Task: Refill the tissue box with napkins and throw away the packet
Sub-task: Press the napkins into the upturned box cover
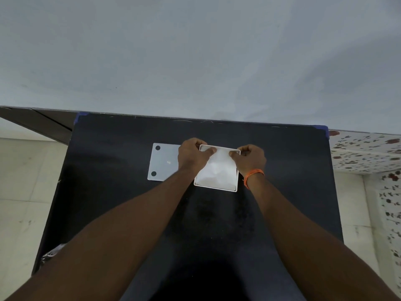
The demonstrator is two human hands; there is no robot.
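A white square tissue box (235, 180) stands open on the black table (130, 203), a little past its middle. A packet of white napkins (217, 170) lies inside the box and fills it. My left hand (192, 156) pinches the packet at the box's far left corner. My right hand (251, 158), with an orange band on its wrist, pinches it at the far right corner. The box's flat white lid (162, 162), with two dark dots, lies on the table just left of the box, partly under my left hand.
A crumpled clear plastic wrapper (52, 254) shows at the table's near left edge. A pale wall rises behind the table. Tiled floor lies to the left, and a flower-patterned surface (368, 153) to the right.
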